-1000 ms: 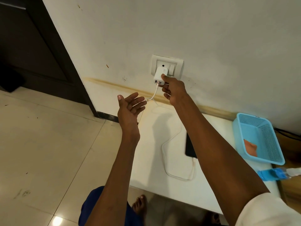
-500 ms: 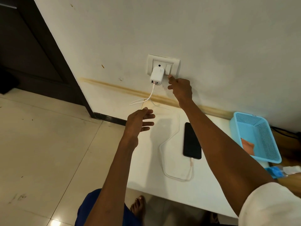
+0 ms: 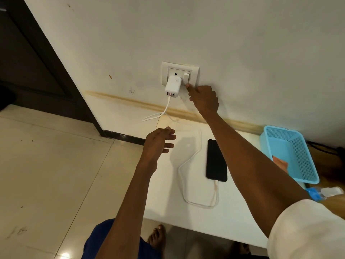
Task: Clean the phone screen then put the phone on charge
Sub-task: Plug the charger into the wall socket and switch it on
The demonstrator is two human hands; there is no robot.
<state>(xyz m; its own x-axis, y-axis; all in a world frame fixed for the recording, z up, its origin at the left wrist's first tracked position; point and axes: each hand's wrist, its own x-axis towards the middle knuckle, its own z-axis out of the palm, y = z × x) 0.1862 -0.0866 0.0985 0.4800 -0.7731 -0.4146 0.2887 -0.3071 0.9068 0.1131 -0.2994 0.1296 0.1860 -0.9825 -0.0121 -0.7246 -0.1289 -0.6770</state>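
Observation:
A black phone lies screen up on the white table. A white cable is plugged into its near end and loops back up to the white charger in the wall socket plate. My right hand reaches up to the wall, its index fingertip at the lower edge of the switch, the other fingers curled and holding nothing. My left hand hovers open, palm down, over the table's left edge, left of the cable.
A light blue mesh basket stands at the table's right end with an orange cloth inside. A spray bottle lies just in front of it. A dark door frame is at the left, tiled floor below.
My right hand left the charger body and moved right to the switch. My left hand turned palm down and dropped toward the table.

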